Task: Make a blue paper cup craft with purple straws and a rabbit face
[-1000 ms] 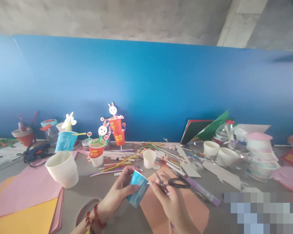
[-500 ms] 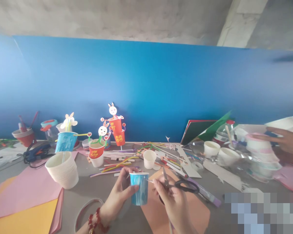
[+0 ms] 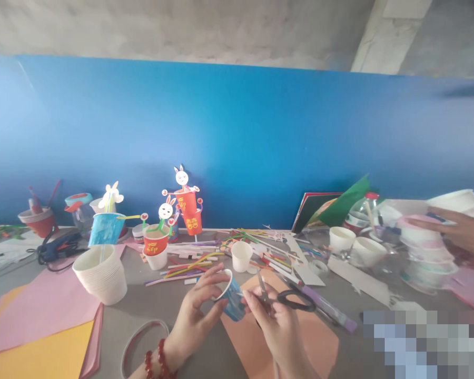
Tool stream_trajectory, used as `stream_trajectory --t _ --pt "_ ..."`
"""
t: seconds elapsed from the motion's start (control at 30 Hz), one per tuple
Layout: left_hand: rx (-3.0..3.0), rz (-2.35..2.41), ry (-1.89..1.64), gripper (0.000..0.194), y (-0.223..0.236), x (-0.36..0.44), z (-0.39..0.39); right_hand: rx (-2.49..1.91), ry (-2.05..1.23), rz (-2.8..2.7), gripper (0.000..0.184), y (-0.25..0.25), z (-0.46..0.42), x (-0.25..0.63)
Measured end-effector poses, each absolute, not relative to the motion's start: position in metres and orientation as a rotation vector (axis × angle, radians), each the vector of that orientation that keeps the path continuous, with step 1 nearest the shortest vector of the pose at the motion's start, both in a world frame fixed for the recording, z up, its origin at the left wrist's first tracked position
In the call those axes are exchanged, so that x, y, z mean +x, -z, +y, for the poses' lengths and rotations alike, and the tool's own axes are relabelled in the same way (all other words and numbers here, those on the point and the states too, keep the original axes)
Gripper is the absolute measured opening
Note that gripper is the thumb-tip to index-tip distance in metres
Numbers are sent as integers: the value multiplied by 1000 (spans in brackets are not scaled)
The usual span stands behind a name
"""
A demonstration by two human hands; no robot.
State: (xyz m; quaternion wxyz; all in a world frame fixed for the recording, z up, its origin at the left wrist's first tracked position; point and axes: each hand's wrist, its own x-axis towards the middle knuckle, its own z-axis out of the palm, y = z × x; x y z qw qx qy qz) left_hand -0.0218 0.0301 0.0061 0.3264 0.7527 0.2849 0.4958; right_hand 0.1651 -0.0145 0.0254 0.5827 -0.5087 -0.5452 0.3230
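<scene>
Between my hands a blue-painted paper cup (image 3: 234, 304) is tilted, its white rim turned toward the upper left. My left hand (image 3: 199, 308) is closed around the cup near its rim. My right hand (image 3: 274, 316) is closed on a pair of scissors (image 3: 296, 300) with dark handles, blades pointing up and away. Its thumb and fingertips also pinch a thin white piece against the cup's side; what that piece is stays unclear. Under the hands lies an orange paper sheet (image 3: 316, 342).
Straws and sticks (image 3: 205, 263) are scattered ahead, beside a white paper cup (image 3: 242, 256). Rabbit figures on red cups (image 3: 156, 245) stand behind. A stack of white cups (image 3: 102, 279) and pink paper (image 3: 43, 310) are leftward. Another person's hand (image 3: 458, 231) touches stacked cups at right.
The blue cup has gone from upright to tilted, its opening now facing up and left. My left fingers have shifted toward the rim. A small white scrap in midair has dropped lower.
</scene>
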Motion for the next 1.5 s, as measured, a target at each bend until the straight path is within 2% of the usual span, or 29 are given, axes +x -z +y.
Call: stream_trajectory --t 0.2,0.37,0.57,0.73,0.83,1.13,1.5 --pt "2092 824 -1411 20 -6 -17 27 -1182 -701 -1321 35 -25 -14 164" --pt "1865 901 -1284 10 -12 -11 18 -1217 -577 -1425 26 -21 -17 163" --pt "1775 902 -1208 11 -3 -9 14 -1229 -662 -1355 31 -21 -18 164" --pt "1809 936 -1240 9 2 -7 13 -1192 -567 -1407 20 -22 -17 163" --pt "1838 986 -1278 17 2 -6 12 -1177 -549 -1421 18 -23 -18 163" --pt "2001 1038 -1375 17 -3 -1 7 -1111 -1024 -1020 35 -14 -21 151" --pt "2082 1122 -1447 18 0 -1 8 -1162 -1198 -911 34 -24 -23 152"
